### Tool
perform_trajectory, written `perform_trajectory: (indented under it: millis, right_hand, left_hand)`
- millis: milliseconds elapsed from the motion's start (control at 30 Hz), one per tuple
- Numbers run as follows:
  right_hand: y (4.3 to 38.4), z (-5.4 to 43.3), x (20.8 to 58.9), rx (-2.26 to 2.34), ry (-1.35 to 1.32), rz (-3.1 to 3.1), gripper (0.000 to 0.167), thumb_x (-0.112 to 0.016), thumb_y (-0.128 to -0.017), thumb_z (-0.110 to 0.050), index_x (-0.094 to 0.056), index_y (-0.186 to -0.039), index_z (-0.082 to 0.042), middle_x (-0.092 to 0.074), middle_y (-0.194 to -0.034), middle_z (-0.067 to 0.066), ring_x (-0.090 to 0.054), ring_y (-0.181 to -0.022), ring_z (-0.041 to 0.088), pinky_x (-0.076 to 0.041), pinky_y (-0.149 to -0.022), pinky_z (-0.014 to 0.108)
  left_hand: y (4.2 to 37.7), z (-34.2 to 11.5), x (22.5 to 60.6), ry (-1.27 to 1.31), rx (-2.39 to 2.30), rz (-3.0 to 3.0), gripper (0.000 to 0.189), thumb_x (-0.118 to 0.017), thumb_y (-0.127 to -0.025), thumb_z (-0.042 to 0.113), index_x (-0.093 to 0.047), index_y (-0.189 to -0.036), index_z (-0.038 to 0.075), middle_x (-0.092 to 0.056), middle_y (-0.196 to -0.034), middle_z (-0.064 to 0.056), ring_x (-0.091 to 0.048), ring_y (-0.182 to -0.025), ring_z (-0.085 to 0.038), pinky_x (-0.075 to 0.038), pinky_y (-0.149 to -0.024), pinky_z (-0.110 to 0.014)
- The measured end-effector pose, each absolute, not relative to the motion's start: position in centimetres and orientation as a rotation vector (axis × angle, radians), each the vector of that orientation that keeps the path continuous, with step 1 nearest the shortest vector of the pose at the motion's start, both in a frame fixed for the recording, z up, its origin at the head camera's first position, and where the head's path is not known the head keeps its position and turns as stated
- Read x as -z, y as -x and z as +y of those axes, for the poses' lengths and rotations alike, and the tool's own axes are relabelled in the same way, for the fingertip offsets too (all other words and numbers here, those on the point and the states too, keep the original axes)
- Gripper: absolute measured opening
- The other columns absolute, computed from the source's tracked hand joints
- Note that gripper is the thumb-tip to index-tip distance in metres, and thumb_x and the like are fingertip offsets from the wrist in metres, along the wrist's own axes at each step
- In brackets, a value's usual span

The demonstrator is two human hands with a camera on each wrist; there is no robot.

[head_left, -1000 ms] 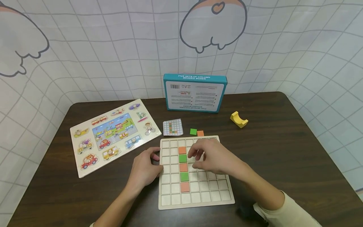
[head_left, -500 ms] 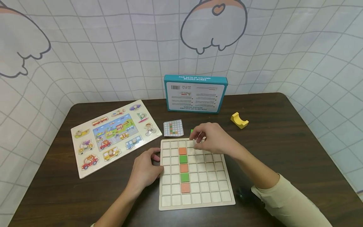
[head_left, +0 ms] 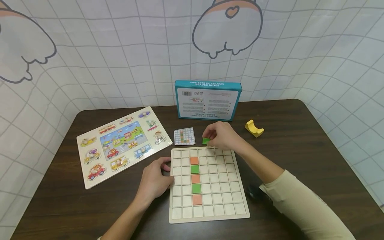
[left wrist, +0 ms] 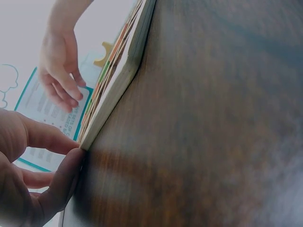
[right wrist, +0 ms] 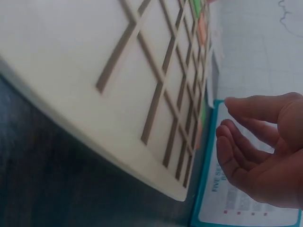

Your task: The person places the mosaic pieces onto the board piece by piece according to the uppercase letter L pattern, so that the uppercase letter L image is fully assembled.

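A pale wooden grid board (head_left: 210,218) lies on the table, with orange and green square tiles alternating down one column. My left hand (head_left: 153,181) rests at the board's left edge, thumb and index finger touching it. The left wrist view shows those fingertips (left wrist: 71,161) at the board's side. Beyond the far edge, my right hand (head_left: 223,136) reaches down beside a loose green tile (head_left: 205,141). An orange tile (right wrist: 199,136) by it shows in the right wrist view but is hidden in the head view. There the right fingers (right wrist: 232,161) are apart, with nothing visible between them.
A printed pattern card (head_left: 184,136) lies left of the loose tiles. The teal-edged box (head_left: 207,101) stands at the back. A vehicle picture puzzle (head_left: 120,146) lies on the left, and a yellow curved block (head_left: 254,128) on the right.
My right hand has moved from above the grid board, away from me, to the loose tiles past its far edge. My left hand stays at the board's left edge.
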State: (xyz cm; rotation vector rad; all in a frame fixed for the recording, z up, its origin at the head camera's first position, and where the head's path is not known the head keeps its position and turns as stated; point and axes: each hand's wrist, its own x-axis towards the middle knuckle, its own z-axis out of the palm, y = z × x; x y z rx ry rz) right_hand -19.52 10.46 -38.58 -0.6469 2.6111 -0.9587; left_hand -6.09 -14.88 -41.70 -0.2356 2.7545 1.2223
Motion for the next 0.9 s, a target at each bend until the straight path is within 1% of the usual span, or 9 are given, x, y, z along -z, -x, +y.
perform_trajectory:
  millis: [133,300,600,900]
  right_hand:
    - [20.2,10.3,39.1,0.946,0.639,2.606,0.024,-0.078,-0.083,-0.004,-0.078,-0.108,-0.004,-0.076,-0.103,0.011,-0.068,-0.093,0.022,-0.058,-0.086,0.037]
    - [21.0,10.0,39.9,0.924,0.619,2.601,0.027,-0.078,-0.083,-0.004,-0.078,-0.11,-0.005,-0.075,-0.106,0.01,-0.067,-0.097,0.023,-0.058,-0.088,0.038]
    - [21.4,9.7,40.1,0.907,0.624,2.594,0.028,-0.079,-0.079,-0.002,-0.079,-0.106,-0.006,-0.075,-0.099,0.009,-0.066,-0.092,0.022,-0.057,-0.082,0.036]
    - [21.6,9.2,40.4,0.892,0.642,2.598,0.025,-0.079,-0.08,-0.002,-0.08,-0.104,-0.007,-0.076,-0.096,0.008,-0.067,-0.089,0.021,-0.057,-0.081,0.035]
  left_hand:
    - [6.0,-15.0,41.6,0.222,-1.231,2.751,0.067,-0.07,-0.067,-0.001,-0.067,-0.134,0.007,-0.069,-0.098,-0.005,-0.058,-0.064,-0.012,-0.047,-0.059,-0.028]
    - [5.9,-15.0,41.5,0.206,-1.226,2.761,0.067,-0.07,-0.067,-0.001,-0.067,-0.134,0.006,-0.07,-0.097,-0.005,-0.057,-0.068,-0.013,-0.047,-0.061,-0.028]
    - [6.0,-14.9,41.5,0.216,-1.22,2.767,0.067,-0.07,-0.067,-0.001,-0.067,-0.133,0.007,-0.07,-0.097,-0.004,-0.057,-0.072,-0.014,-0.046,-0.062,-0.028]
    - [6.0,-14.9,41.6,0.218,-1.218,2.766,0.067,-0.071,-0.067,-0.001,-0.067,-0.133,0.008,-0.07,-0.097,-0.003,-0.057,-0.074,-0.014,-0.046,-0.063,-0.028]
